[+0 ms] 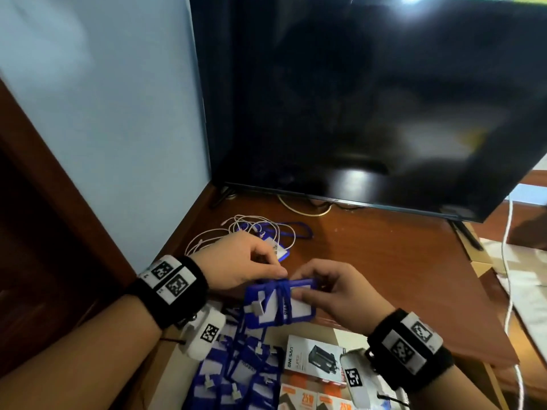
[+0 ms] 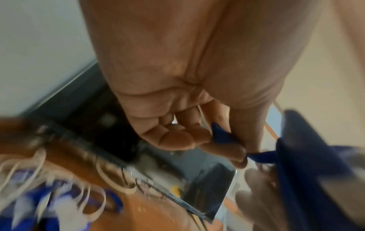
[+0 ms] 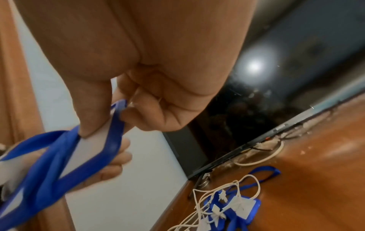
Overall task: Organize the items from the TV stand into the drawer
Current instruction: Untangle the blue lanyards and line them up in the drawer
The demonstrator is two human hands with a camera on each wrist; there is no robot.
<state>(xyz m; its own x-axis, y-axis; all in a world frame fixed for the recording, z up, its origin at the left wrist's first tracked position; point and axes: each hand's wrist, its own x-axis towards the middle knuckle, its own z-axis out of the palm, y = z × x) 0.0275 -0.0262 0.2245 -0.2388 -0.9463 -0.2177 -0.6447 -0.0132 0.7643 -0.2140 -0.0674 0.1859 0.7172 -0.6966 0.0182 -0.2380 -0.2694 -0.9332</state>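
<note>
Head view: both hands' fingers [image 1: 299, 295] pinch blue badge holder [image 1: 281, 303].

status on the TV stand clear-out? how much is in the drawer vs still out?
Done: several blue badge holders and charger boxes lie in the drawer. In hand: both hands, left hand and right hand, wrap a lanyard round one blue card holder. Left: tangled white cables and another holder on the wooden stand.

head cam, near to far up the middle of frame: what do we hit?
Charger boxes in the drawer → blue badge holder held by both hands → white cables on the TV stand → TV.
</note>
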